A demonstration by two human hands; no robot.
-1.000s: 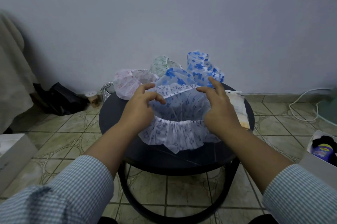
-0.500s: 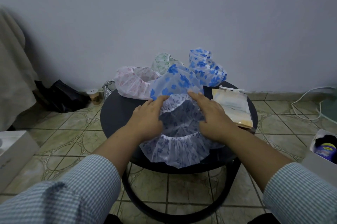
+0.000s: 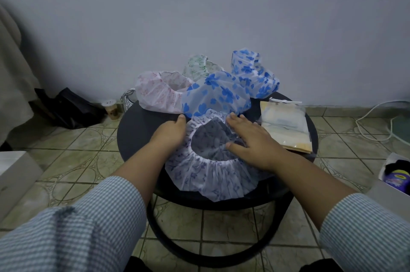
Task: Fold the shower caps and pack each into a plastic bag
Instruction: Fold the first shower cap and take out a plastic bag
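**Cap flattened between both hands, opening up**

Purple-print shower cap (image 3: 210, 174) lies on tabletop (image 3: 137, 129) near its front edge. Left hand (image 3: 170, 132) presses its left rim; right hand (image 3: 248, 138) lies flat, fingers (image 3: 238, 121) spread, over its right side. Fold likely runs side to side.

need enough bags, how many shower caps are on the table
5 visible: purple-print cap under both hands, blue-flower cap behind it, pink cap back left, green cap at the rear, second blue cap back right. More may be hidden.
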